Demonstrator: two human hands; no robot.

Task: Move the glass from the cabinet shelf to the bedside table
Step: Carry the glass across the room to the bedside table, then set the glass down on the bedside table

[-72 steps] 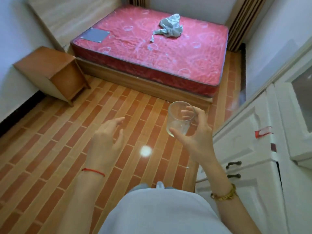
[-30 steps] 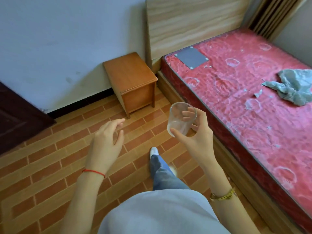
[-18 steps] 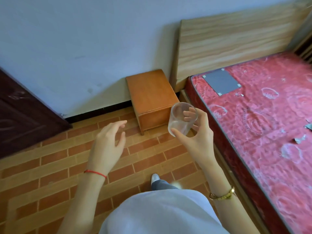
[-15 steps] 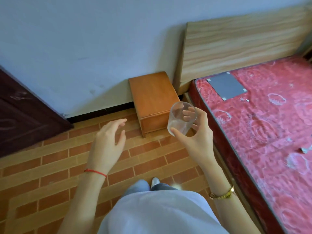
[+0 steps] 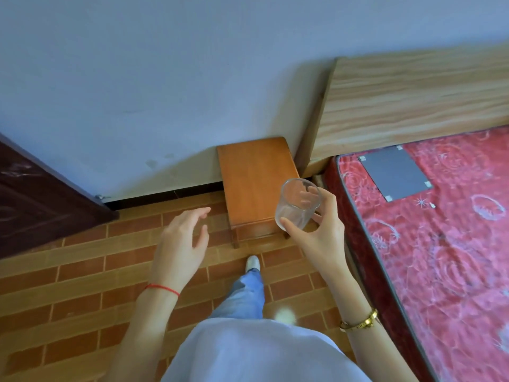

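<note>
A clear, empty drinking glass (image 5: 297, 205) is held upright in my right hand (image 5: 319, 235), thumb in front and fingers wrapped behind it. It hangs in the air over the front right corner of the small orange-brown wooden bedside table (image 5: 253, 180), which stands against the pale wall beside the bed. My left hand (image 5: 181, 244) floats open to the left of the table, fingers spread, holding nothing. The cabinet is out of view.
A bed with a red patterned mattress (image 5: 440, 244) and a light wooden headboard (image 5: 413, 100) fills the right side. A dark wooden door (image 5: 38, 205) is at the left. The floor is brick-patterned tile (image 5: 82, 285); my foot (image 5: 252, 263) is just before the table.
The view has swung from the bed and white cabinet toward the wall, and the bedside table has come much closer. The glass stays in my right hand; my left hand stays open.
</note>
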